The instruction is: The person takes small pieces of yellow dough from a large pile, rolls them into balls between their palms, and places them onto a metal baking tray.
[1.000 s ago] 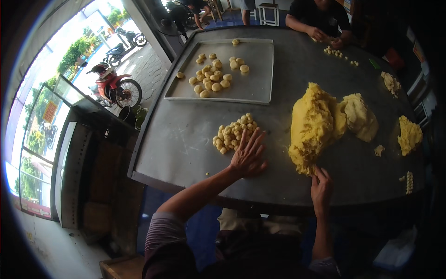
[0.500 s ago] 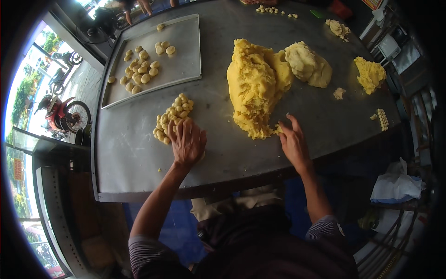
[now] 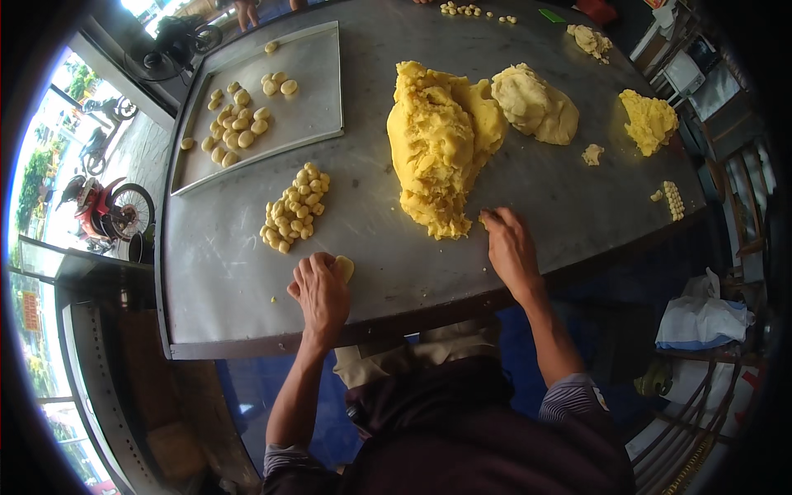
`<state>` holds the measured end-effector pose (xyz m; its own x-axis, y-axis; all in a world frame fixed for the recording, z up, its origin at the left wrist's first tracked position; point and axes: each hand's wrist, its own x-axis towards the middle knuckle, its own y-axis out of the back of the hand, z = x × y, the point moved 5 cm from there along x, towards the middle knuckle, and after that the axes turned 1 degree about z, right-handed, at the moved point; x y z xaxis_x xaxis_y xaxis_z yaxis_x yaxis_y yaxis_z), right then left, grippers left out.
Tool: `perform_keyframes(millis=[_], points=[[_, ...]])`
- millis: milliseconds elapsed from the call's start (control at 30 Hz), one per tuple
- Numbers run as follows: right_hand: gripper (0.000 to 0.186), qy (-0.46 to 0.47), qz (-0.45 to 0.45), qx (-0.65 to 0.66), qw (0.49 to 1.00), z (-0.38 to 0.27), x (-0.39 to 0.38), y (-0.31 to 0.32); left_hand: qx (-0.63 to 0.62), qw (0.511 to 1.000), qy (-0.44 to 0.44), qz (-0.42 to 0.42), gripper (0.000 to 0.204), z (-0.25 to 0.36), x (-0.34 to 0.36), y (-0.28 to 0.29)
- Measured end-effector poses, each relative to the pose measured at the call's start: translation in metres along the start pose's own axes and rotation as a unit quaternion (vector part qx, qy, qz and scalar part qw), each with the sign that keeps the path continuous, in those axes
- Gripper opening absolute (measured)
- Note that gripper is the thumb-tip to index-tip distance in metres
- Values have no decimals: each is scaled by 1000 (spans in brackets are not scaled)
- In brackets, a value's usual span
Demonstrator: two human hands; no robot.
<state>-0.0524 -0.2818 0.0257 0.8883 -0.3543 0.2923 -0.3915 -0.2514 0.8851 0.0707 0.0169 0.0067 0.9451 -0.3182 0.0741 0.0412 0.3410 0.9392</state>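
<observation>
Near the front edge of the metal table point(image 3: 206, 289), my left hand point(image 3: 320, 289) is closed on a pale yellow dough piece point(image 3: 345, 268), which shows beside the thumb. A pile of small dough balls point(image 3: 294, 210) lies just beyond it. My right hand point(image 3: 511, 247) has curled fingers pinched on a small yellow dough bit, partly hidden, at the lower right of the big, crumbly yellow dough mound point(image 3: 433, 148). A paler dough lump point(image 3: 536, 103) lies against that mound's right side.
A shallow tray point(image 3: 313, 124) of round dough pieces is at the back left. Smaller dough lumps point(image 3: 648, 124) and ball rows point(image 3: 672, 198) lie at the right. A green tool point(image 3: 551, 16) is at the back. A motorbike point(image 3: 107, 210) stands outside; a white bag point(image 3: 701, 318) is at the right.
My left hand has left the ball pile, come toward the front edge and closed round a dough piece. My right hand's fingers have curled in. The view has tilted down, shifting the scene.
</observation>
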Motion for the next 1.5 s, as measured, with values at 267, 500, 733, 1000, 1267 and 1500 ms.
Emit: perform_keyframes(millis=[267,500,733,1000,1267,1500], points=[[53,-18,-74,247,966,-28,-11,13,-374,922,82,62,26,27,-14,8],[50,8,1,299,954,-101,-28,-25,-587,805,77,-36,32,71,-22,-37],[41,138,-58,296,944,-121,-12,-20,-339,927,-1,-160,25,60,9,-22],[28,28,-61,363,929,-112,-13,-37,-264,961,-54,-54,23,61,-8,-40],[45,-65,-160,434,884,-116,-2,-22,-412,896,-144,-79,28,59,-6,-28],[61,-99,-237,459,851,-78,4,-84,-435,877,-179,-95,30,67,-6,-34]])
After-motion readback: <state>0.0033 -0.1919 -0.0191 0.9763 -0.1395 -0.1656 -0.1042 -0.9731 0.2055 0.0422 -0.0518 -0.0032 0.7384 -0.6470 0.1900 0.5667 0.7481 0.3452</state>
